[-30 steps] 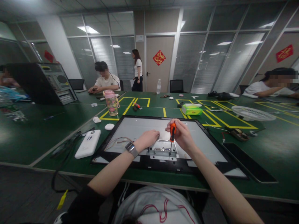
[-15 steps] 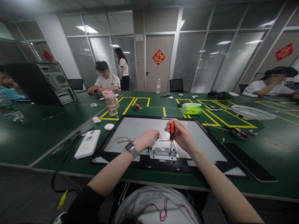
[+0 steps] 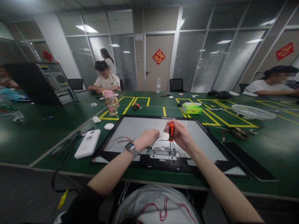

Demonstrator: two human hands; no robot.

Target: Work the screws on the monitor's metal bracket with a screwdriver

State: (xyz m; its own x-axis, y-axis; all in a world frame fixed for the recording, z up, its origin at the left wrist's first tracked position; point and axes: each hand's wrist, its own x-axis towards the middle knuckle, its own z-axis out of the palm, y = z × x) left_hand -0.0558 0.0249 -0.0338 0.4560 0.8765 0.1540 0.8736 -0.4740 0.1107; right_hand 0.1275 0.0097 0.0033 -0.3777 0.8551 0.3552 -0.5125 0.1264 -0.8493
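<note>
My right hand is closed around the orange-and-black handle of a screwdriver. The tool stands nearly upright, its shaft pointing down at the right part of a silver metal bracket. That bracket sits near the front edge of a large flat screen panel with a grey back and black border, lying on the table. Beside the bracket's upper left corner, my left hand rests with curled fingers; what they hold, if anything, is hidden. Thin wires lie on the panel's left part.
Left of the panel are a white power bank, a white round-cornered item and a pink-lidded bottle. A black phone-like slab lies to the right. Behind stand a green tissue pack and a water bottle. Other people are across the table.
The screwdriver and my right hand have shifted very slightly; my left hand stays put. In the background, a standing person has moved left, behind the seated one.
</note>
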